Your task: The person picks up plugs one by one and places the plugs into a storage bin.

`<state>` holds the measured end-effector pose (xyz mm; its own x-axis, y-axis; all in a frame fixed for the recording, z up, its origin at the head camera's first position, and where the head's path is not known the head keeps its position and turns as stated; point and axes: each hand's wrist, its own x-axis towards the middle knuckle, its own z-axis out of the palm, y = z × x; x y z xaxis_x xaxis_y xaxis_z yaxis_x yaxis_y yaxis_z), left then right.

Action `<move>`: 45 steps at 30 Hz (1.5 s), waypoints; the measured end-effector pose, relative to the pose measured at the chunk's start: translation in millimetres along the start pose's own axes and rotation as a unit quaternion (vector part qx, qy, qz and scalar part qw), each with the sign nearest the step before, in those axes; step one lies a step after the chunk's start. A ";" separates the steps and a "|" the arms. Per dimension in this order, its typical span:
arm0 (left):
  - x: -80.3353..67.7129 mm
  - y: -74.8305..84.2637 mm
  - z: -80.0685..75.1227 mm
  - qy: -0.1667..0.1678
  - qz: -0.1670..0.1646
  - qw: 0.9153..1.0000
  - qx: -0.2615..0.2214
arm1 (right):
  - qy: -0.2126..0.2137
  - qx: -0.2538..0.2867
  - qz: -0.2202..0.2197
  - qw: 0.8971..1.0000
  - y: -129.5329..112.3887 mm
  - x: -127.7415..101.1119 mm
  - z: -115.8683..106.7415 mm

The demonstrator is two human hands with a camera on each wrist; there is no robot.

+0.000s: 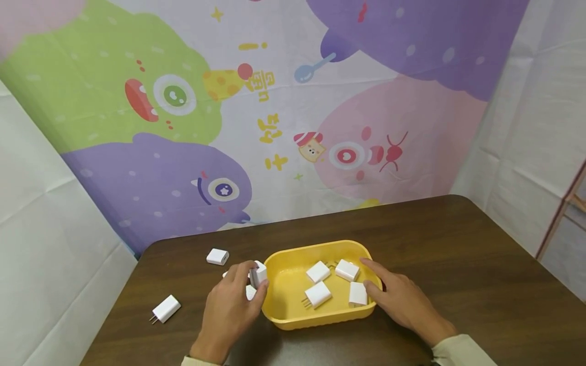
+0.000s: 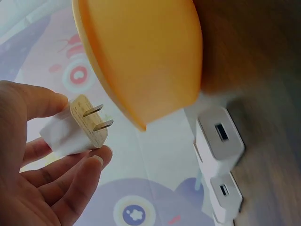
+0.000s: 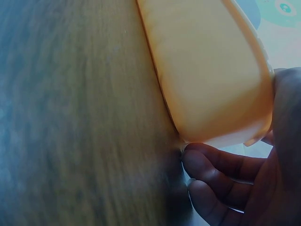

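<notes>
My left hand (image 1: 231,302) pinches a white USB charger (image 2: 70,134) between thumb and fingers, just off the left end of a yellow plastic basket (image 1: 320,323). Its two metal prongs point toward the basket in the left wrist view. At the opposite end, my right hand (image 1: 405,300) grips the basket, with a digit over the rim and curled fingers against the outer wall in the right wrist view. Several white chargers (image 1: 318,295) lie scattered inside the basket, mostly toward its right side. Another white charger (image 1: 251,292) sits on the table, partly hidden by my left hand.
Two loose chargers rest on the dark wooden table (image 1: 458,264): one charger (image 1: 217,256) behind my left hand, and a charger (image 1: 166,308) with prongs showing farther left. A cloth printed with cartoon monsters (image 1: 279,203) hangs behind the table's back edge.
</notes>
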<state>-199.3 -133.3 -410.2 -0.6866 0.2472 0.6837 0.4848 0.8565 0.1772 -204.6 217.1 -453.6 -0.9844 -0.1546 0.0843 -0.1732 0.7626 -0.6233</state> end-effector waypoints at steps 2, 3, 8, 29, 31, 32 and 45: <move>2.5 3.7 2.4 -0.003 0.007 1.000 -0.001 | 0.001 0.000 0.003 1.000 -0.1 0.1 0.1; 3.7 5.6 3.4 -0.005 0.009 1.000 -0.002 | 0.000 0.000 0.004 1.000 -0.1 0.2 0.0; 9.8 13.4 7.4 -0.013 0.020 1.000 -0.003 | -0.001 0.002 0.004 1.000 0.7 0.2 0.1; 19.8 28.0 23.0 -0.067 0.075 0.994 0.037 | -0.001 -0.003 -0.002 1.000 1.4 0.2 0.0; 20.0 29.7 24.9 -0.073 0.077 0.994 0.041 | 0.001 -0.002 -0.004 1.000 1.2 -0.1 0.2; 20.0 30.6 25.8 -0.076 0.078 0.993 0.044 | 0.002 -0.002 -0.004 1.000 1.0 -0.4 0.3; 22.8 42.3 33.6 -0.145 0.068 0.985 0.057 | 0.000 -0.003 0.001 1.000 0.2 -0.2 0.0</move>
<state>-212.6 -76.2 -411.0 -0.7532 0.4681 0.4622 0.5306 0.8476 0.0062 -204.4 217.3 -453.9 -0.9848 -0.1529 0.0826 -0.1709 0.7666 -0.6190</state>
